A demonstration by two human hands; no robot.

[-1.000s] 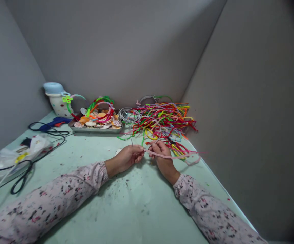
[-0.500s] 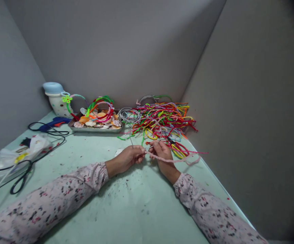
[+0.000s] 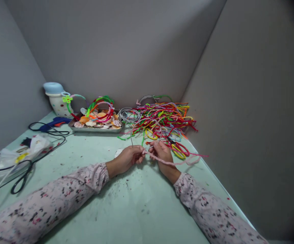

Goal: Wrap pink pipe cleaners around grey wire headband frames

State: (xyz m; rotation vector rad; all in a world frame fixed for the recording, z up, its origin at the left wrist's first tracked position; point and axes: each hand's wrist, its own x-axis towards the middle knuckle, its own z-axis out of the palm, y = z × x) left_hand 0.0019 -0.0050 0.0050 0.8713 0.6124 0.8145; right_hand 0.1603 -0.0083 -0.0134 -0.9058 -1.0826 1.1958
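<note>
Left hand (image 3: 129, 157) pinches a fuzzy pink stem (image 3: 172, 163), right hand (image 3: 164, 155) thin grey wire (image 3: 151, 147); the stem sags towards the right edge of the worktop (image 3: 141, 203), which spreads smooth between the forearms (image 3: 67, 185).

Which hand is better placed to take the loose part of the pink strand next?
Probably the right hand: the pink strand passes across it, its loose part on that side, while the left hand pinches it near the other end.
</note>
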